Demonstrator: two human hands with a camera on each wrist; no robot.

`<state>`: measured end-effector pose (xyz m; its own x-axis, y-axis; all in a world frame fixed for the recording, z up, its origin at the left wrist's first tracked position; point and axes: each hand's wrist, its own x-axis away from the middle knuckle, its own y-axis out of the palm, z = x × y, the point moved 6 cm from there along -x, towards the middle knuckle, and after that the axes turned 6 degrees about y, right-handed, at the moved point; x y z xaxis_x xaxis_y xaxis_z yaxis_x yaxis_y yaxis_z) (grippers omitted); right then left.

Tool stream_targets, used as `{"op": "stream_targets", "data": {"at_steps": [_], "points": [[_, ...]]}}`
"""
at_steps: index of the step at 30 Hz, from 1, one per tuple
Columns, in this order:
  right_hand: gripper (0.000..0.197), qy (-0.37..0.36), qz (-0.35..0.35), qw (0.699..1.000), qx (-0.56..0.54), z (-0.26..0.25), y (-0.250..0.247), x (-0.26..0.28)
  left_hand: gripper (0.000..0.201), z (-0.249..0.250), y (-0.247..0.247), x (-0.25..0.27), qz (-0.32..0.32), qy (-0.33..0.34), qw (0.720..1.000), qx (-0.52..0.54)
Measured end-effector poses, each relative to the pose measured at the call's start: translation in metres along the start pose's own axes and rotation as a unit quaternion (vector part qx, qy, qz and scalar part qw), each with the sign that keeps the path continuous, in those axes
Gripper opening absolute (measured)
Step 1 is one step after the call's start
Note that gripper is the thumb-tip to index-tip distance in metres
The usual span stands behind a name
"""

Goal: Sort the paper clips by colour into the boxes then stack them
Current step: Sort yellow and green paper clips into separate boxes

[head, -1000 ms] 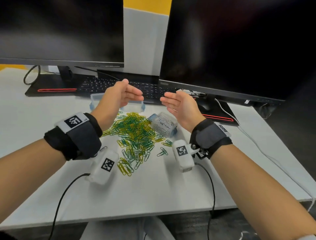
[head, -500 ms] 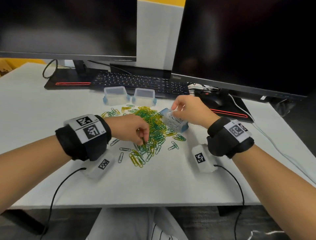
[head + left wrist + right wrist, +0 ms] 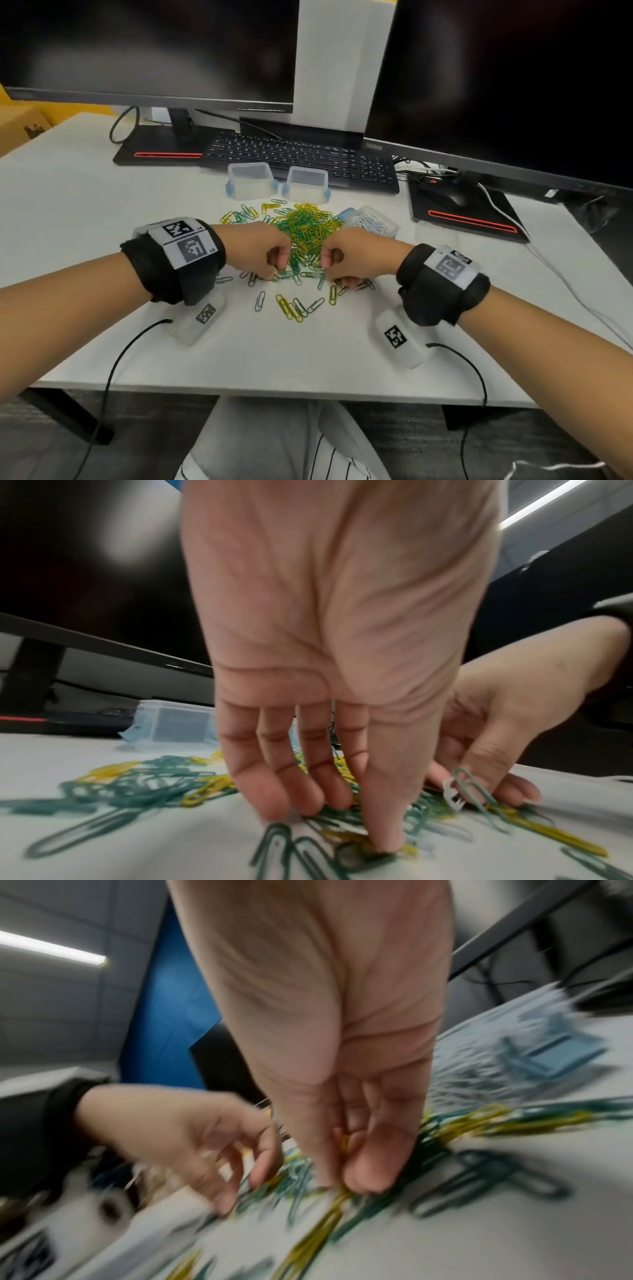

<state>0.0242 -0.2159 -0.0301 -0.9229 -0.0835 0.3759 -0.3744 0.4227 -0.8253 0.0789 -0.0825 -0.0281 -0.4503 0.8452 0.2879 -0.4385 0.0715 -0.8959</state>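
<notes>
Both hands are working at the near edge of the paper-clip pile (image 3: 305, 233) on the white table (image 3: 85, 205). The left hand (image 3: 260, 250) is reaching down with curled fingers touching clips; whether it is gripping any cannot be told. The right hand (image 3: 352, 257) is pinching a yellow clip (image 3: 344, 1144). Two empty boxes (image 3: 251, 181) are standing behind the pile; a third box (image 3: 371, 221), holding white clips, is lying to its right.

Mixed green and yellow paper clips (image 3: 306, 228) heaped mid-table, strays scattered along the near edge of the heap. Two clear boxes (image 3: 251, 180) with blue latches sit upright side by side behind the heap, open. Third box (image 3: 371, 221), right of heap, tilted, full of white clips.
</notes>
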Motion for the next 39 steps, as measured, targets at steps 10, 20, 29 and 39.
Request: {"op": "stream_targets", "data": {"at_steps": [10,20,29,39], "points": [[0.017,-0.028,0.078,0.988,0.130,-0.011,-0.023,0.006,0.024,-0.001,0.005,0.005,0.029,0.011,1.000,-0.005],[0.007,-0.079,0.052,0.979,0.181,-0.027,0.001,-0.016,0.009,-0.002,0.004,-0.002,0.057,-0.003,0.998,0.000],[0.015,0.002,-0.020,0.961,-0.275,0.000,-0.019,-0.008,0.018,-0.015,-0.018,0.001,0.125,-0.011,0.984,0.126],[0.037,0.038,0.041,0.998,0.009,-0.024,0.007,-0.021,0.018,-0.030,-0.015,0.017,0.107,-0.134,0.785,0.595]]}}
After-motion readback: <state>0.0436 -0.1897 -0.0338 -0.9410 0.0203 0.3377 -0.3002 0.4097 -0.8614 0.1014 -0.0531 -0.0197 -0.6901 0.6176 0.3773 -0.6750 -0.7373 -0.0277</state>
